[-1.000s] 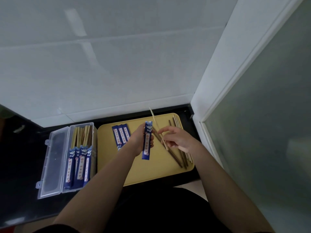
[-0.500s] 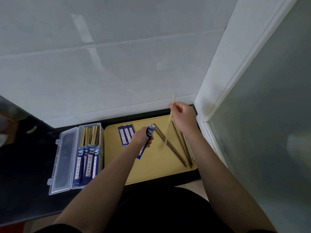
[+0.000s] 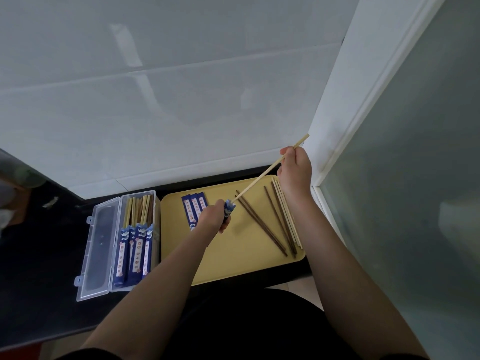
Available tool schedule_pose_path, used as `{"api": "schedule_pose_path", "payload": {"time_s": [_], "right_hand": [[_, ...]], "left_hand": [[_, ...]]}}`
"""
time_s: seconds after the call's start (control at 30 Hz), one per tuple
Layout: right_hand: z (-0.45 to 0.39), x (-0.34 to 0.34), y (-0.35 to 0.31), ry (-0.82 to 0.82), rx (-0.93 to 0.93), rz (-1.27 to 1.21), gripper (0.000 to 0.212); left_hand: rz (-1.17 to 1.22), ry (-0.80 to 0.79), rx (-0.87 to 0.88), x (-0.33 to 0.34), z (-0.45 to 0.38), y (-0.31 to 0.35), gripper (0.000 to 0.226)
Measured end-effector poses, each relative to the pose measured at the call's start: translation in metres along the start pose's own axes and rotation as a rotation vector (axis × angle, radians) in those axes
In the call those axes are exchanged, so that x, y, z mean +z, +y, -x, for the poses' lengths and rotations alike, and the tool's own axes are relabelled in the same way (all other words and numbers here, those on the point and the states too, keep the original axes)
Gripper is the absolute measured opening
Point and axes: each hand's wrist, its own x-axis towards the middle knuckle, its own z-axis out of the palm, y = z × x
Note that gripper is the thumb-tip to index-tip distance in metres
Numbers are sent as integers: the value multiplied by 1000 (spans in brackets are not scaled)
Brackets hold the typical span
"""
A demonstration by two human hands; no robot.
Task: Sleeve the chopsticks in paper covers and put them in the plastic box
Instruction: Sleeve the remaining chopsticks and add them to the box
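While the left hand (image 3: 211, 219) grips a blue paper cover (image 3: 228, 207) with its fingers curled round it, the right hand (image 3: 296, 169) pinches a pale chopstick (image 3: 262, 176) near its upper end between thumb and fingers. That chopstick slants from the right hand, at two o'clock, down toward the cover's open mouth at the middle of the yellow tray (image 3: 241, 258); its lower tip sits right at the mouth, and whether it has entered cannot be told. On the tray, at three o'clock of the left hand, lie several dark brown chopsticks (image 3: 261, 224) and, against the tray's right edge, a few pale chopsticks (image 3: 288, 211). Just beside the left hand, at ten o'clock, three more blue covers (image 3: 192, 207) lie flat in a row. At nine o'clock of the tray, on the black table (image 3: 39, 268), stands a clear plastic box (image 3: 102, 245) with its lid swung open to the left. Inside it, sleeved chopsticks (image 3: 135, 245) lie side by side, blue covers nearer the viewer, bare ends pointing away.
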Motion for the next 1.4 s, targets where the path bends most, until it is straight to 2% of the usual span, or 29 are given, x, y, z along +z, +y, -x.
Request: {"api": "schedule_pose_path", "payload": {"time_s": [0.13,0.3,0.4,0.5,0.57,0.7,0.8,0.9,0.97,1.03,1.13,1.23,1.4], "right_hand": [[0,-3,-1,-69,9,27,29],[14,6,19,-424,142,103,29],[18,7,38,-427,291,17,27],[10,-3,57,-410,413,24,22],[7,-9,74,-361,424,187,25],[13,-25,116,-356,270,895,17],[27,-30,141,-363,247,1073,23],[30,-27,154,-356,211,1078,26],[27,-24,159,-352,259,1013,26],[24,-22,163,-367,307,935,24],[22,-18,166,-449,359,882,27],[22,-12,168,-502,378,906,31],[21,-6,168,-545,355,902,25]], "left_hand": [[-6,-55,51,4,1,5,47],[83,-213,112,19,10,32,47],[46,-287,54,26,13,38,37],[40,-347,33,30,11,32,16],[45,-335,41,33,6,27,14],[205,-236,-33,40,-5,20,14],[290,-158,-130,44,-11,14,11],[329,-77,-216,47,-22,4,12],[297,-51,-252,52,-29,-3,16],[268,-42,-271,60,-33,-7,12],[267,-46,-297,70,-36,-8,5],[279,-64,-305,76,-41,-8,6],[333,-99,-283,78,-46,-7,12]]}}
